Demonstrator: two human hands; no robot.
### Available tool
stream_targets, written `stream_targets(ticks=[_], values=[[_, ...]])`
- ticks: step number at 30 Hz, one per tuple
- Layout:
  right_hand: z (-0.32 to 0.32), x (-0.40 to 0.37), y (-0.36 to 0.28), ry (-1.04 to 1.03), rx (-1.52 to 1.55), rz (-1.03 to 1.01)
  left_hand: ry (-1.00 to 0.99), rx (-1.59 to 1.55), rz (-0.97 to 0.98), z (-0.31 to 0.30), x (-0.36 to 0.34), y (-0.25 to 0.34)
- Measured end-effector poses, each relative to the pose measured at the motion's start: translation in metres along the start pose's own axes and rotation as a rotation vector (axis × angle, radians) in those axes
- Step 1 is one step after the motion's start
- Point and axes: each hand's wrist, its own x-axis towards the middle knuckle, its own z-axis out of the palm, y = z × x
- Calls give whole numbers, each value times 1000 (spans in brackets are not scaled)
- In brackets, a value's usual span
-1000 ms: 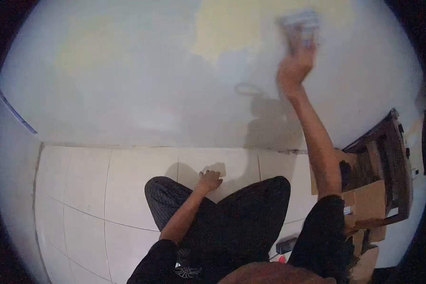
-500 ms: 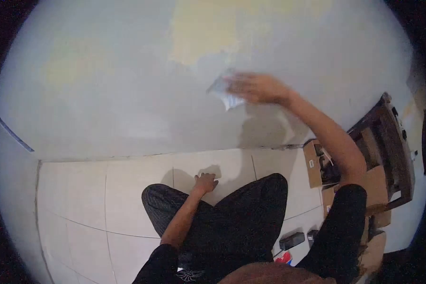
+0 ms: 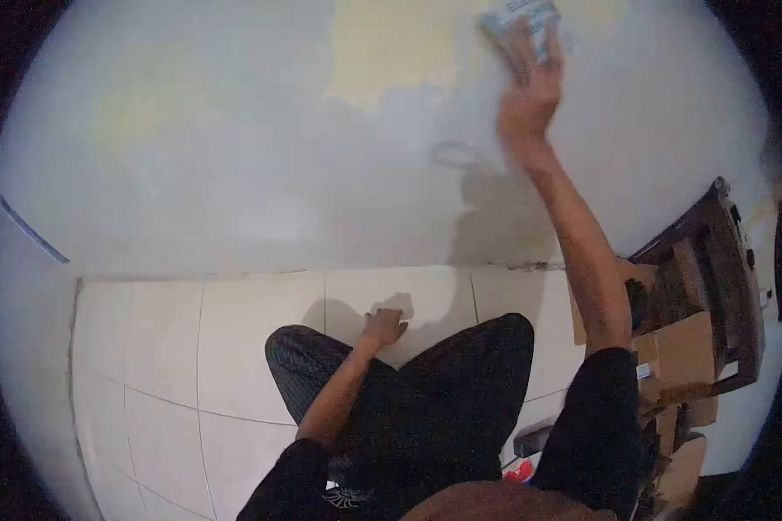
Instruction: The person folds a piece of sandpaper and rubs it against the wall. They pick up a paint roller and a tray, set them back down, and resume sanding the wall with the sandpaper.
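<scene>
My right hand [image 3: 532,100] is raised high against the wall [image 3: 261,165]. Under its fingers is a pale printed sheet [image 3: 520,22] that looks like sandpaper, pressed flat to the painted surface. Blue lettering shows on the sheet's back; the hand covers part of it. Down between my knees, my left hand [image 3: 386,328] hangs over the tiled floor with its fingers loosely apart and nothing in them. Its shadow falls on the tiles just beyond it.
Yellow patches [image 3: 391,52] show on the grey-white wall. To my right are cardboard boxes [image 3: 682,356] and a dark wooden piece of furniture [image 3: 725,278]. A dark block [image 3: 530,438] and a red item [image 3: 519,471] lie near my right thigh.
My right hand has swept up and to the right across the wall, taking the sheet along. My left hand has stayed nearly in place, and the view has shifted slightly.
</scene>
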Motion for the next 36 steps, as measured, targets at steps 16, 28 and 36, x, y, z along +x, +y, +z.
stream_targets(ticks=[16,28,36], values=[[8,-39,-19,-234,316,-380,-179,132,-85,-10,5,2],[-13,-13,13,53,-46,149,-141,60,-44,-9,2,2],[-22,-25,-4,-216,6,-67,-58,60,-53,-8,-2,5]])
